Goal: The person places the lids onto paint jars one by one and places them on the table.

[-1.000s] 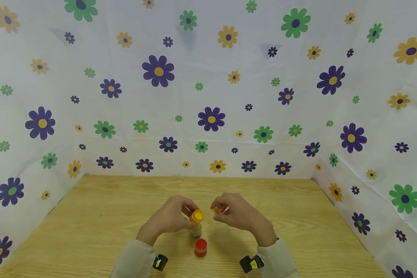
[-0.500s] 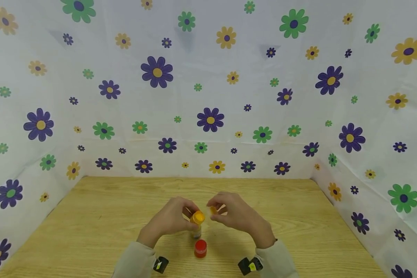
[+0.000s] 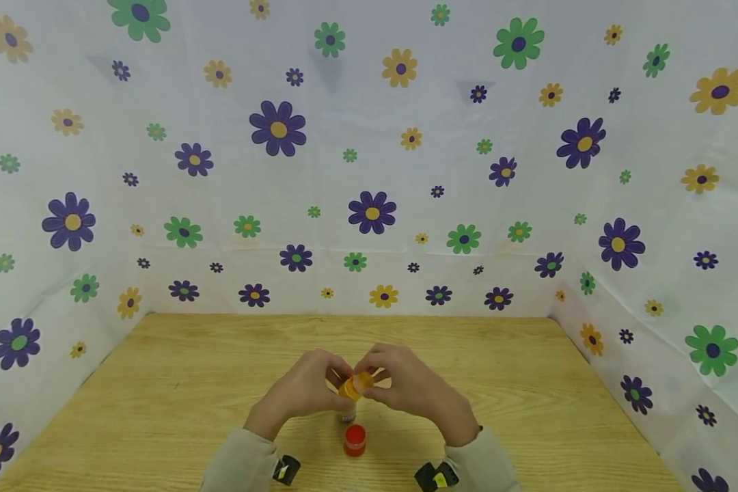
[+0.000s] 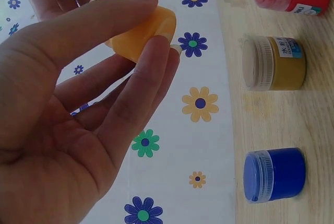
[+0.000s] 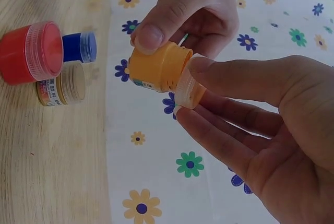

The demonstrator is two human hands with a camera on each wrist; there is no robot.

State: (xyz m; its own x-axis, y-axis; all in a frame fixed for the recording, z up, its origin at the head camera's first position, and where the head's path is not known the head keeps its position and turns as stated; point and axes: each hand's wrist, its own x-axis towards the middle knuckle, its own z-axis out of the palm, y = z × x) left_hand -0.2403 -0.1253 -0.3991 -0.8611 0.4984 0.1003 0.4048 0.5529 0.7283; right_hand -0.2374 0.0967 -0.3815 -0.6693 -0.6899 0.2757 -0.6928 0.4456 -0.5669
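Observation:
My left hand point(image 3: 304, 384) grips a small orange-yellow paint jar point(image 5: 154, 66), thumb on one side and fingers on the other. The jar is held up off the table, its mouth tilted toward my right hand point(image 3: 413, 383). Between thumb and fingertips, my right hand pinches a clear ribbed screw lid point(image 5: 188, 89) with orange paint inside it. In the right wrist view the lid sits right at the jar's mouth; whether it is seated on the threads I cannot tell. The left wrist view shows the jar's orange side point(image 4: 138, 38), with the lid mostly hidden.
Three capped paint jars stand on the wooden table point(image 3: 221, 355): a red jar point(image 3: 354, 441) nearest me, an ochre jar point(image 4: 288, 63) behind it, and a blue jar point(image 4: 288, 173), hidden in the head view. Flower-printed white sheeting point(image 3: 320, 171) encloses the back and sides.
My right hand has moved left with the lid, from a gap beside the orange jar to its mouth. My left hand has hardly moved and keeps its grip on the jar.

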